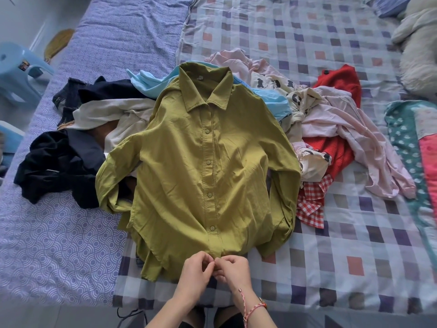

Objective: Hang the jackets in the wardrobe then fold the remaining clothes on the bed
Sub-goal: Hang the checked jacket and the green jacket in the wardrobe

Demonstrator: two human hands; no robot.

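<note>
Over at the left a blue stool (16, 67) stands beside the bed (354, 256), and on the mattress next to it lies a heap of dark clothes (59, 162) with a cream garment (111, 114) tumbled against it. In the middle the green shirt (208, 150) is spread front-up, collar away from the person, sleeves drawn in along its sides, overlapping the piles on either hand. At its bottom edge the left hand (196, 271) and the right hand (233, 268) meet, touching, fingers curled and pinching the placket just under the lowest visible button. I take this for the folding half of the job: the front is being fastened or squared up before any fold. Whether a button sits between the fingertips I cannot tell. Next, I'd judge, both hands must let go and take a side or sleeve to turn it inward, keeping the cloth flat. To the right wait a pink shirt (343, 121), a red jumper (340, 79) and a checked piece (309, 204), unfolded. No wardrobe is in sight.
</note>
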